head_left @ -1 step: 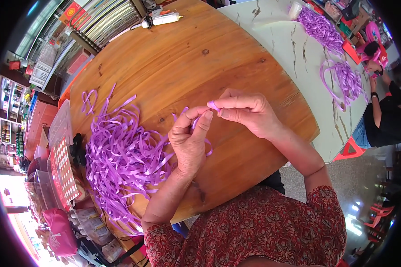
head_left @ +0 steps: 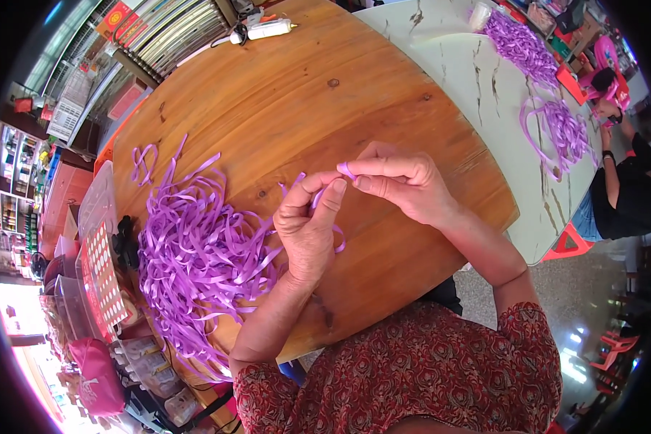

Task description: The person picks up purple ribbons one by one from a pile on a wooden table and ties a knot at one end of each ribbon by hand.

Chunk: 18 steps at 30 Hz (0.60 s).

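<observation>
Above the wooden table my left hand [head_left: 305, 235] and my right hand [head_left: 406, 184] meet fingertip to fingertip. Both pinch a narrow purple satin ribbon [head_left: 346, 171], which bends in a small loop at the right fingertips. More of that ribbon passes behind my left fingers, and a curl of it shows beside the left wrist. The exact shape between the fingertips is too small to make out. To the left of my left hand lies a large tangled heap of purple ribbons [head_left: 202, 253], with a few loose ends at its far side.
The wooden table [head_left: 383, 94] carries a white glue gun [head_left: 269, 29] at its far edge. A clear plastic box [head_left: 100, 202] and a pink pouch [head_left: 96, 376] sit at the left. On a white marbled table [head_left: 456, 65] lie more purple ribbons [head_left: 560, 134], with another person [head_left: 622, 181] beside it.
</observation>
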Each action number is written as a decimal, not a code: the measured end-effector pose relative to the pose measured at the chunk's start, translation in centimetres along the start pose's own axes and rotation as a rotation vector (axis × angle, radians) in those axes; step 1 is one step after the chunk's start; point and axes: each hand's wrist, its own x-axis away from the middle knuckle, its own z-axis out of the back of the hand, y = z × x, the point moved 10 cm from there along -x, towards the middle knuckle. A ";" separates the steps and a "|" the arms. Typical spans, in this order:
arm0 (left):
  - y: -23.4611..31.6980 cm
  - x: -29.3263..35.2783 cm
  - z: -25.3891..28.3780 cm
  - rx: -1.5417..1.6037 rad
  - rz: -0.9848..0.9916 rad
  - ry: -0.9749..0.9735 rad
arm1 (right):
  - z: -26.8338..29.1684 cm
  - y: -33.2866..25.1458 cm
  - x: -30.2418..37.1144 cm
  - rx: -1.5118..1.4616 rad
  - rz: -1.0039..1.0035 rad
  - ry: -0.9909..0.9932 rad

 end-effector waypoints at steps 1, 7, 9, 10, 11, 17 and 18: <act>0.0 0.0 -0.2 0.009 -0.002 -0.002 | 0.0 -1.2 0.1 0.274 0.111 0.026; -1.9 0.3 -0.3 0.070 0.164 0.004 | -1.1 -4.1 0.9 0.804 0.435 0.087; -2.1 0.2 -0.5 0.113 0.153 -0.009 | -1.6 -3.9 1.0 0.847 0.459 0.102; -2.2 0.2 -0.3 0.091 0.163 -0.007 | -1.7 -4.0 1.2 0.893 0.485 0.119; -2.4 0.2 -0.3 0.069 0.173 -0.006 | -1.6 -4.0 1.3 0.893 0.480 0.120; -1.7 0.5 -0.8 0.065 0.212 -0.062 | 0.6 -1.3 0.7 0.462 0.066 0.129; -1.8 0.5 -0.7 0.065 0.213 -0.063 | 0.9 -0.2 0.6 0.307 -0.030 0.110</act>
